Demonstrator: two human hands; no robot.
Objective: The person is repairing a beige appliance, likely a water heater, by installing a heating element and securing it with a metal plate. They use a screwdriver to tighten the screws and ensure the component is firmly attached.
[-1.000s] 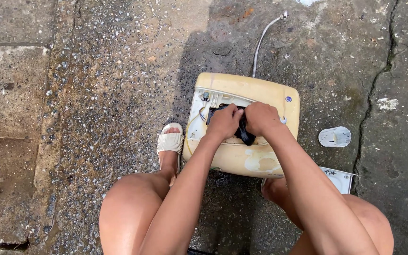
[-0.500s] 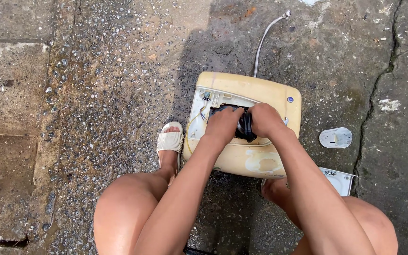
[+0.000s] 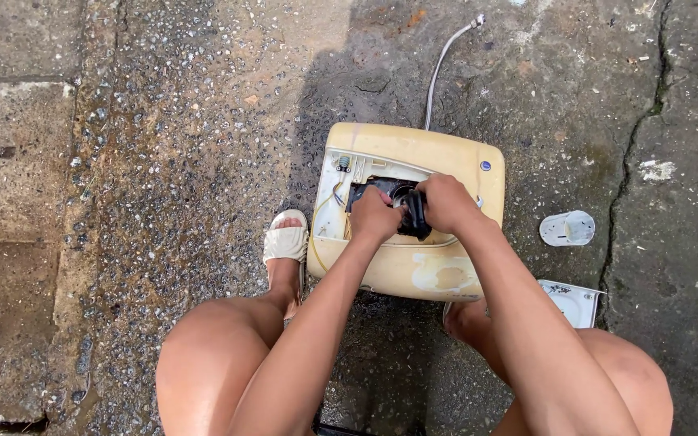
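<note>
The person squats on the wet concrete ground (image 3: 163,161) over a yellowed plastic housing (image 3: 414,266) that lies flat there, and seems to be in the middle of working a black part (image 3: 414,214) free from its open top. The left hand (image 3: 375,216) and the right hand (image 3: 446,202) both have the fingers curled tightly around this part, which sits inside the opening. The next move probably needs a firm, steady pull or twist while the housing is kept from sliding.
</note>
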